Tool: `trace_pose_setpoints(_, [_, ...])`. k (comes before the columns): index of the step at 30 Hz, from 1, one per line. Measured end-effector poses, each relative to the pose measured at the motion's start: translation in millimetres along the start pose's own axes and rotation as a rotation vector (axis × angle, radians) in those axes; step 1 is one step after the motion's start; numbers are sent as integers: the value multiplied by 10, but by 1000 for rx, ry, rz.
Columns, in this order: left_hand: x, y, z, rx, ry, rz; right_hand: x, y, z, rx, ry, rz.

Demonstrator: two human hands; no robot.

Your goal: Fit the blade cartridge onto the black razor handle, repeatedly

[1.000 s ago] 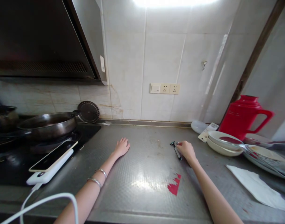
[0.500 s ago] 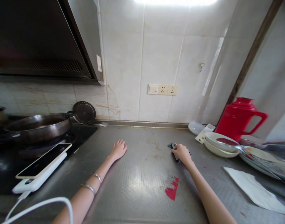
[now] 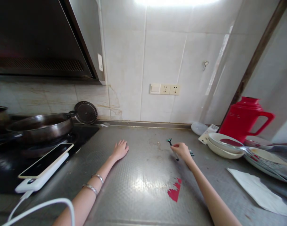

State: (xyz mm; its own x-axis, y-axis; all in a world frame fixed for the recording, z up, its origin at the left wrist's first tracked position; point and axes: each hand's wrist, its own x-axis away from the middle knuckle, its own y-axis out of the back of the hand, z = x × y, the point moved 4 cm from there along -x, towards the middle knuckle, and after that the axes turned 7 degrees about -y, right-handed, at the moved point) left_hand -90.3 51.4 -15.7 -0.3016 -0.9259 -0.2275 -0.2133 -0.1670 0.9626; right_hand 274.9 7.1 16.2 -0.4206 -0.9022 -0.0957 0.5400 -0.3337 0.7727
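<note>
My right hand (image 3: 181, 151) pinches a slim dark razor (image 3: 169, 141) by its handle, over the right half of the metal counter (image 3: 143, 175). The razor's head points away from me, toward the wall, and the handle's end shows below the fingers. Just beyond the right side of that hand lie other small dark pieces (image 3: 191, 153), partly hidden by it. My left hand (image 3: 120, 149) rests palm down on the counter with its fingers stretched out, holding nothing. A torn red patch (image 3: 174, 190) is on the counter, nearer to me than the razor.
At left, a pan (image 3: 41, 125) stands on the black stove, with a phone (image 3: 46, 160) on a white power bank (image 3: 42, 175) and its cable in front. To the right are stacked bowls (image 3: 224, 146), a red thermos (image 3: 243, 119), plates and a white napkin (image 3: 258, 191).
My right hand has raised the razor slightly off the counter, baring the small dark pieces beside it. My left hand stays in place. The view has shifted a little.
</note>
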Motion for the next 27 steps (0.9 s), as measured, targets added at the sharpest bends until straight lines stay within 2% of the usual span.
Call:
trace_pose_setpoints(5, [14,116,-75,30,-24,-96,133,-87,160,-373,-77,206])
trace_pose_setpoints(8, [29,253,-262,103,-90,-208,283,-127,291,-535,-93,304])
trace_pose_setpoints(10, [49,320,-445,206,-125,-230,388,-154,379,-627,-96,353])
trace_pose_setpoints(14, [149,377,-896,461,-232,-175,563,-254,525,-756,-95,412])
trace_pose_setpoints(18, [316,362,-1258,568,-309,-48,698,-411,627,-852,-102,462])
trace_pose_setpoints(23, [443,343,-1416,463,-270,-6,843,-557,736,-935,-72,560])
trace_pose_setpoints(27, [462,320,-1444,377,-246,4,910,-586,782,-944,-53,566])
